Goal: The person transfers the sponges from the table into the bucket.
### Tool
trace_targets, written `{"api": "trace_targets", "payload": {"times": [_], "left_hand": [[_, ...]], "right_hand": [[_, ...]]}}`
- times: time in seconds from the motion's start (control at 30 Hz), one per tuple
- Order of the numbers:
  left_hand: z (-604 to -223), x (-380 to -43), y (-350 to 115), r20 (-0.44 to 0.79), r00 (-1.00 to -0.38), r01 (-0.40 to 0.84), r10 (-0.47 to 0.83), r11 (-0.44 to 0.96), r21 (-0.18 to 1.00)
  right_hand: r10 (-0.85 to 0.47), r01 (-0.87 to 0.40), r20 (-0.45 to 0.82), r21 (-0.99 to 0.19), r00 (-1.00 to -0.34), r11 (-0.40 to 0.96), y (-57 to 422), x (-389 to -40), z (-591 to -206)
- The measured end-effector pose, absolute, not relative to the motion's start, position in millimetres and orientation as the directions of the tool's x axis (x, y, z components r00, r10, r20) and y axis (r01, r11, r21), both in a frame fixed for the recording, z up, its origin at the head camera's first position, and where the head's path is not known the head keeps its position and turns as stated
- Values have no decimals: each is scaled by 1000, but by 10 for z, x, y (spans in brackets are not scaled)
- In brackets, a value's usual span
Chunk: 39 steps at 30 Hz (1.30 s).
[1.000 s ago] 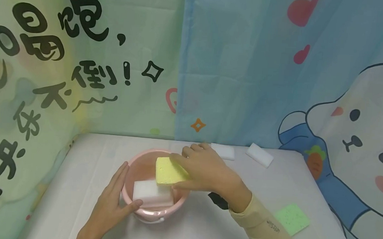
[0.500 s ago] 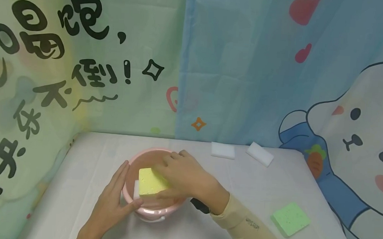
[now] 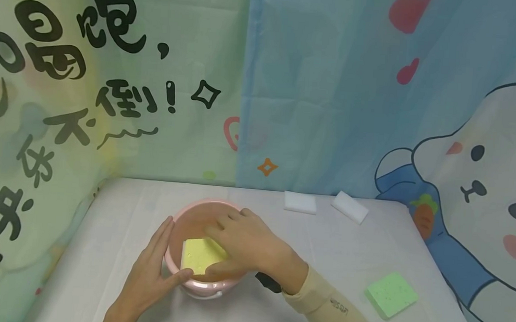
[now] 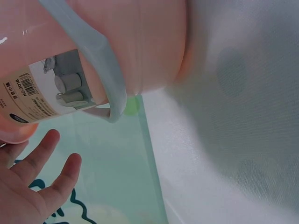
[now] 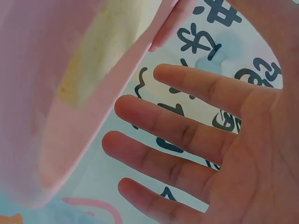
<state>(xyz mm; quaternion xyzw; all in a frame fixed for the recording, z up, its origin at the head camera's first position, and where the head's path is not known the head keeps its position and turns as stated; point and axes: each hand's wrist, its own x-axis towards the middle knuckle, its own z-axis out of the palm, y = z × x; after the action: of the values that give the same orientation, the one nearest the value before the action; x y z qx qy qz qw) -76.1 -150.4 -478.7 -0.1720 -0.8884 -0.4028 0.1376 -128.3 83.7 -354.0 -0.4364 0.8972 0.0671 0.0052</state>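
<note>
A yellow sponge point(image 3: 201, 256) lies inside a pink bucket point(image 3: 201, 290) with a pale handle point(image 4: 105, 60) and a printed label. My right hand point(image 3: 250, 242) is over the bucket's mouth; the right wrist view shows its fingers point(image 5: 173, 130) straight and spread, apart from the sponge. My left hand point(image 3: 149, 272) rests against the bucket's left side, fingers straight along the outside and thumb at the near rim. The white block seen earlier in the bucket is hidden beneath the yellow sponge.
A green sponge point(image 3: 391, 295) lies on the white-covered table point(image 3: 323, 248) at the right. Towards the back edge are two white blocks, one flat point(image 3: 300, 203) and one at an angle point(image 3: 350, 207). A printed curtain point(image 3: 315, 95) hangs behind.
My right hand has moved left and down into the bucket's mouth with the yellow sponge and let it go over the white block. My left hand has stayed at the bucket.
</note>
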Motion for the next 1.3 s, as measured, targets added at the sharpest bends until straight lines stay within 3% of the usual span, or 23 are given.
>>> {"api": "trace_targets", "payload": {"times": [0.57, 1.07, 1.3], "left_hand": [[-4779, -747, -1515, 379, -905, 412, 190, 610, 677], [-4798, -749, -1497, 393, -901, 415, 181, 620, 665], [-4806, -760, -1489, 406, -895, 425, 184, 624, 655]], "right_hand": [[-735, -727, 29, 125, -677, 675, 1208, -1421, -3573], [-580, -589, 113, -96, -807, 802, 2032, -1828, -3769], [-456, -455, 38, -178, -889, 873, 2436, -2115, -4060]]}}
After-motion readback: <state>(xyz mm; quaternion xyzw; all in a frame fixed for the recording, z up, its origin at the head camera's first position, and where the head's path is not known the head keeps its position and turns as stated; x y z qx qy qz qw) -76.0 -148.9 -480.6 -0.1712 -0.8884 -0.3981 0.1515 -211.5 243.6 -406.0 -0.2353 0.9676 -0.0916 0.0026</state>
